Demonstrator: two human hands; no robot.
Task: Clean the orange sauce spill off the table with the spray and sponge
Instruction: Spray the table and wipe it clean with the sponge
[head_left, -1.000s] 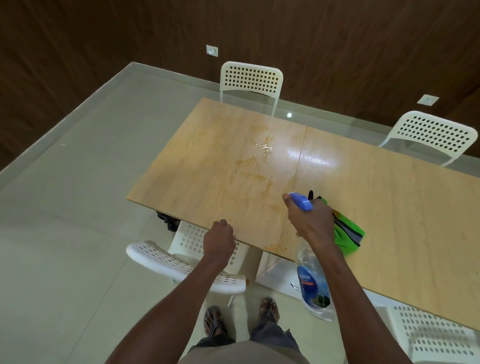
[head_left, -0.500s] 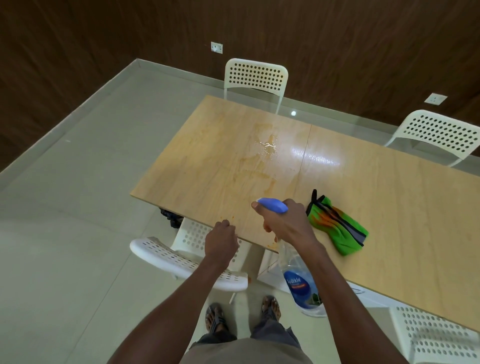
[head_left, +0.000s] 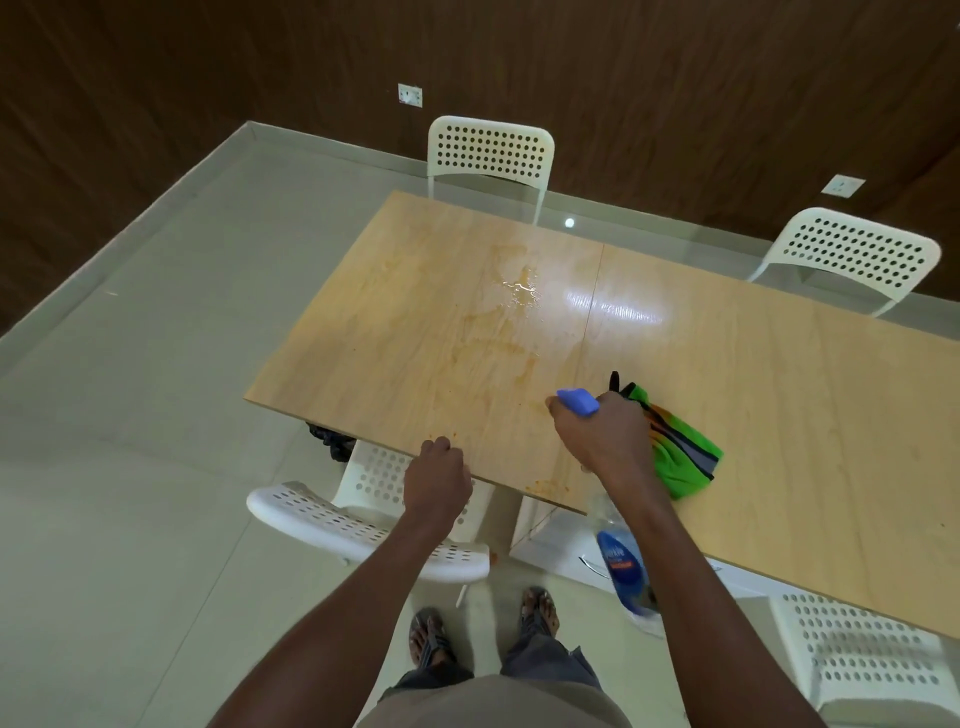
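We see the right hand gripping the spray bottle, blue nozzle over the orange sauce smears on the table. Left hand fisted, holding nothing, at the near table edge; green cloth lies just beside the right hand

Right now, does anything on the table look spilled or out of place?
Yes. Orange sauce smears streak the table from a wet puddle toward the near edge, with blobs at the lip. The right hand holds the spray bottle.
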